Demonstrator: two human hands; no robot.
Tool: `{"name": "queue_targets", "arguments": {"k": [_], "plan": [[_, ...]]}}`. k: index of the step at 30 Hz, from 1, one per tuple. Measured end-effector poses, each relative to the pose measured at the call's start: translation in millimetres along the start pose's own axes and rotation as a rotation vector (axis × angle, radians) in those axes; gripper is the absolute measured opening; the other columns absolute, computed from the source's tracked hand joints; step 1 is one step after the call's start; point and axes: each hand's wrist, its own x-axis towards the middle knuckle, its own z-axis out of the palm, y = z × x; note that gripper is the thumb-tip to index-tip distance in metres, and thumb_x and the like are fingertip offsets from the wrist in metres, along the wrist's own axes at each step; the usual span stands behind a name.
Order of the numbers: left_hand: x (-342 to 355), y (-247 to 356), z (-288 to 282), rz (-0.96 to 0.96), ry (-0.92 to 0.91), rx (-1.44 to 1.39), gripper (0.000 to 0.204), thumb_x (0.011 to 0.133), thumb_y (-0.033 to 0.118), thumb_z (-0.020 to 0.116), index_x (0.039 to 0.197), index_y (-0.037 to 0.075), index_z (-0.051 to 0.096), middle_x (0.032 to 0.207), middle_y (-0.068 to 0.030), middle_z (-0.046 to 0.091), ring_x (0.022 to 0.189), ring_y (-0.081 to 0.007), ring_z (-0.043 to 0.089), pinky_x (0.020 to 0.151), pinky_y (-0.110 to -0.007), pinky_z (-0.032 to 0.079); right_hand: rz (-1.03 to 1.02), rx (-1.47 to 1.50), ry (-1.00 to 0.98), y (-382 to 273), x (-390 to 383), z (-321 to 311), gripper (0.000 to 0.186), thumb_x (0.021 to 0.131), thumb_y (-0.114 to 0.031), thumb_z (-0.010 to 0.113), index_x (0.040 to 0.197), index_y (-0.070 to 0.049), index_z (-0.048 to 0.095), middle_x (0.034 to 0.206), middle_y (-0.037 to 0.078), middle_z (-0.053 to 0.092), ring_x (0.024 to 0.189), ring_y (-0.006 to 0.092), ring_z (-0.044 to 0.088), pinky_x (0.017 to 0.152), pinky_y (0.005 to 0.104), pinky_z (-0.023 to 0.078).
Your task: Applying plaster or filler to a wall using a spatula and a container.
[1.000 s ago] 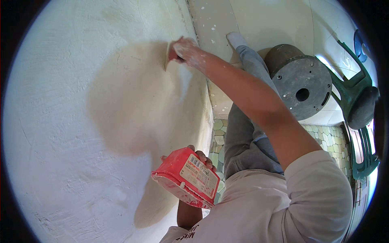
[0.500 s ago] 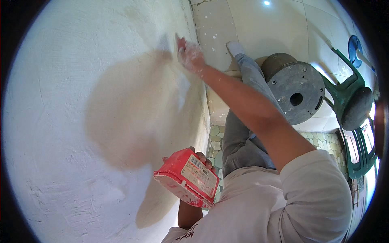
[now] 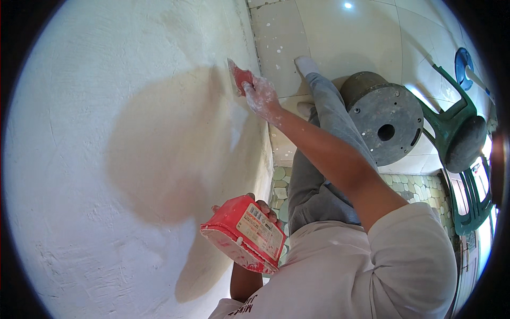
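My right hand (image 3: 260, 98), dusted white, grips a red putty knife (image 3: 243, 77) with its blade (image 3: 231, 68) pointing up-left close against the pale plastered wall (image 3: 79, 133); I cannot tell whether it touches. My left hand (image 3: 271, 212) holds a red plastic container (image 3: 244, 228) at chest level, smeared white along its rim, with a paper label on its side. Its fingertips curl over the container's upper edges and the rest of that hand is hidden behind it. My shadow falls on the wall between the two hands.
My legs (image 3: 334, 117) stretch over a tiled floor (image 3: 350, 32) spotted with white drips. A grey cylindrical spool (image 3: 393, 106) lies beside my right leg. Further right are a green plastic chair (image 3: 457, 114) and a blue round object (image 3: 461, 61) with a white handle. Pebble-patterned flooring (image 3: 404, 186) shows nearer me.
My right hand has shifted down and right from a second ago, and the putty knife has turned so its blade now points up-left. My left hand and the container stay about the same.
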Motion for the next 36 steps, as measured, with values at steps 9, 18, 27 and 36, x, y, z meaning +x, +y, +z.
{"name": "queue_targets", "arguments": {"k": [9, 18, 27, 36], "plan": [[-1, -3, -1, 0.040, 0.005, 0.001, 0.070, 0.088, 0.065, 0.037, 0.121, 0.003, 0.045, 0.109, -0.0223, 0.057, 0.101, -0.0359, 0.057, 0.087, -0.047, 0.047, -0.075, 0.010, -0.005, -44, -15, 36, 0.027, 0.089, -0.016, 0.046, 0.113, -0.007, 0.057, 0.087, 0.023, 0.061, 0.080, 0.0397, 0.060, 0.070, 0.0475, 0.047], [-4, -1, -4, 0.033, -0.019, -0.025, 0.070, 0.089, 0.064, 0.036, 0.121, 0.003, 0.045, 0.111, -0.0226, 0.056, 0.102, -0.0369, 0.057, 0.089, -0.048, 0.046, -0.041, -0.154, 0.175, 22, 40, 26, 0.023, 0.084, -0.023, 0.054, 0.080, -0.002, 0.062, 0.066, 0.021, 0.058, 0.062, 0.0350, 0.060, 0.056, 0.0412, 0.047], [-10, -3, -9, -0.015, -0.079, -0.192, 0.095, 0.079, 0.076, 0.038, 0.122, -0.008, 0.046, 0.116, -0.0243, 0.054, 0.110, -0.0388, 0.050, 0.095, -0.051, 0.042, 0.159, 0.587, -0.019, 2, 142, 19, 0.012, 0.080, -0.016, 0.062, 0.079, -0.004, 0.061, 0.068, 0.006, 0.060, 0.059, 0.0180, 0.058, 0.049, 0.0350, 0.045], [-20, -14, -43, 0.062, -0.346, -0.090, 0.063, 0.089, 0.049, 0.049, 0.133, 0.006, 0.039, 0.130, -0.0144, 0.044, 0.117, -0.0359, 0.046, 0.103, -0.051, 0.037, 0.536, 0.932, -0.177, -31, -1, -144, 0.018, 0.087, -0.015, 0.057, 0.103, -0.008, 0.055, 0.089, 0.005, 0.060, 0.073, 0.0130, 0.058, 0.052, 0.0261, 0.044]]}}
